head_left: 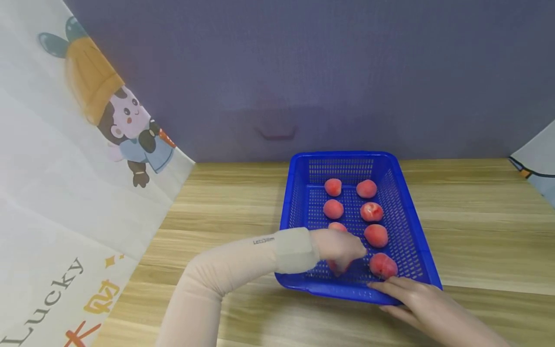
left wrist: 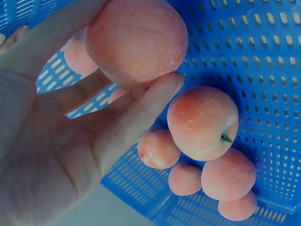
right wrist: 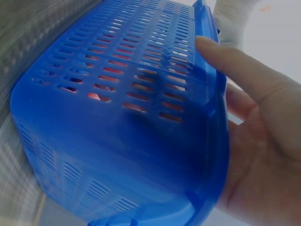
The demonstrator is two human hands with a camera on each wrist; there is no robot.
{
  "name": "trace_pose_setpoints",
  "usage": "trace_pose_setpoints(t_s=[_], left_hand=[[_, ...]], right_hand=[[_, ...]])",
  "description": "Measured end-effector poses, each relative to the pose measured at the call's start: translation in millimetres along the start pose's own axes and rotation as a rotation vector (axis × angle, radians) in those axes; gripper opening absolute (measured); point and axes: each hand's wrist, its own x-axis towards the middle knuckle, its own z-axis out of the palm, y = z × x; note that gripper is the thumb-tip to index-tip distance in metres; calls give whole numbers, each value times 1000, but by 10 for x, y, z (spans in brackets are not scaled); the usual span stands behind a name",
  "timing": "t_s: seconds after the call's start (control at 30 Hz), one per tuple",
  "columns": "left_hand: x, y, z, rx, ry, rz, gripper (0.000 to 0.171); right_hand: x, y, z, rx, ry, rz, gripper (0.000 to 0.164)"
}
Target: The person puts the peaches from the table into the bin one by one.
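A blue plastic basket [head_left: 418,226] with perforated walls holds several reddish-pink peaches in two rough columns. My left hand [head_left: 342,246] reaches down inside its near left part, thumb and fingers around a peach [left wrist: 138,40]. From the head view, that hand hides most of this peach. Beside it in the left wrist view lies another peach [left wrist: 202,123] with a small green stem. My right hand [head_left: 409,296] grips the near right rim of the basket, near the closest right-column peach [head_left: 383,265]. The right wrist view shows the thumb [right wrist: 235,66] outside the rim.
The basket stands on a wood-grain table [head_left: 234,202] against a dark grey-blue panel [head_left: 277,77]. A white printed sheet [head_left: 52,159] with a cartoon figure borders the left side. A dark cable [head_left: 539,174] shows at the right edge.
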Motion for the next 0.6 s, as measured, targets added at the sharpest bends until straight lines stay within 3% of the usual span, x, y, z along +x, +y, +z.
trace_pose_setpoints(t_s=[0.3,0.6], left_hand=[[21,19,34,7,-14,5,37],[42,23,78,10,8,18,35]], right_hand=[[-1,-4,-3,1,21,-7,33],[10,-12,-21,47,-123,67,33]])
